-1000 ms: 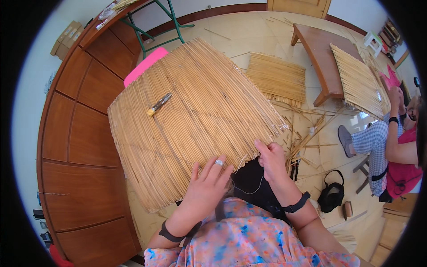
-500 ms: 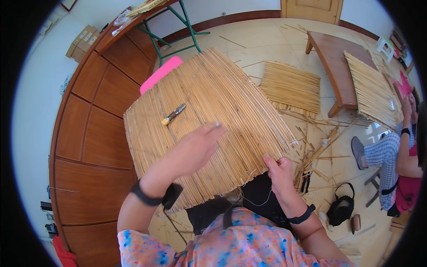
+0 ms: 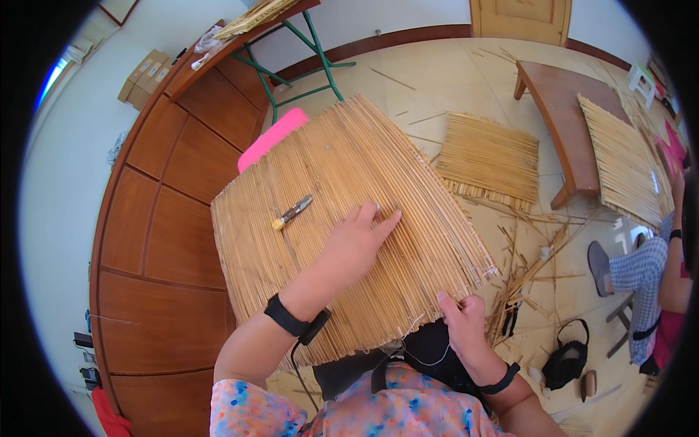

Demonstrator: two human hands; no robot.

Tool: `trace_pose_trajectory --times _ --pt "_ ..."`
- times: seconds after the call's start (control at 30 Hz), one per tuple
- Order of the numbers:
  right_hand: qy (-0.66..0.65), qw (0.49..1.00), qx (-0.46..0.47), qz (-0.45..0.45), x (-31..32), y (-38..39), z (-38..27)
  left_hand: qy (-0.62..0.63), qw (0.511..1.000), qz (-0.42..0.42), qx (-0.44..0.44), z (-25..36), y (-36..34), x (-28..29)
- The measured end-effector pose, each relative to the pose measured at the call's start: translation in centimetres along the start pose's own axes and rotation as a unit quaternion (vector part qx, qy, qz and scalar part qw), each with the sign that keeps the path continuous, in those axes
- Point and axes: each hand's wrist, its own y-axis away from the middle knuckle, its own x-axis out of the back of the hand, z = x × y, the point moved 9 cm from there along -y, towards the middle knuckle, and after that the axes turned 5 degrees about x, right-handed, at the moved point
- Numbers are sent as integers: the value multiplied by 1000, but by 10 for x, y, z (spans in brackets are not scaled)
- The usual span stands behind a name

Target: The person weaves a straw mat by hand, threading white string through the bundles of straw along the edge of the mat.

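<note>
A large mat of straw-coloured stalks (image 3: 328,160), laid side by side and bound together, spreads in front of me above my lap. My left hand (image 3: 357,240) rests on its middle, fingers spread, a ring on one finger. At the mat's near right edge, my right hand (image 3: 466,320) pinches the border between thumb and fingers. White thread (image 3: 437,359) loops below that edge, close to my right hand. A small knife-like tool (image 3: 293,212) with a dark handle and yellowish end lies on the mat, left of my left hand.
Beyond the mat stand a pink seat (image 3: 273,140) and a brown panelled cabinet (image 3: 182,237). A smaller mat (image 3: 489,156) and loose stalks (image 3: 535,266) lie on the floor at right. Another mat (image 3: 619,153) leans by a low wooden table (image 3: 561,109), near a seated person (image 3: 641,269).
My left hand has shifted right across the mat, and its fingers have spread. My right hand keeps its grip on the edge. The whole view has shifted slightly.
</note>
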Motion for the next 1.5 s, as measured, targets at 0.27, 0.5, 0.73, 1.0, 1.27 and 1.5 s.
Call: trace_pose_trajectory --times 0.27,0.5,0.73,1.0,1.27,1.5 --pt "-2 1000 -2 -4 -2 0 2 63 997 2 44 -19 -10 3" --pt "-43 999 -16 -3 -2 2 1 36 997 -29 67 -19 -14 -2" --pt "23 1000 -14 -8 1 1 3 32 997 41 55 -22 -14 -8" --pt "-4 1000 -16 -3 3 0 10 103 991 -20 77 -50 -42 -17" --pt "-14 999 21 39 1 1 4 37 994 -52 93 -40 -49 -19" --pt "-11 1000 -6 16 -4 1 1 62 997 -32 22 -42 -27 1"
